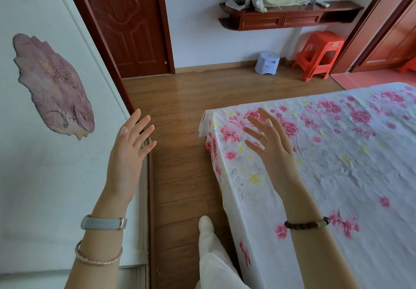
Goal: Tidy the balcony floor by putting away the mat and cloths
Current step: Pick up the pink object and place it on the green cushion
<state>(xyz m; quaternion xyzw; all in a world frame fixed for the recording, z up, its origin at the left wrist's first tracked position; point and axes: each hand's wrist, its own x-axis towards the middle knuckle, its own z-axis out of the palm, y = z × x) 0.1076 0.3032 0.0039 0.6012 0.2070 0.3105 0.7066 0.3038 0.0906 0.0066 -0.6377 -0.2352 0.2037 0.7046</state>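
In the head view, the left hand (128,151) and right hand (270,144) are raised with fingers spread, holding nothing, over the wooden floor (180,99) beside the flowered bed (337,153). Where the mat and cloths lie cannot be told.

Bright, even daylight, soft and nearly shadowless. Faint sheen on the wooden floor (180,90). Pink cast at far right. Strong wide-angle bending of the door frame (167,29). Slight blur on the bedsheet (371,131).
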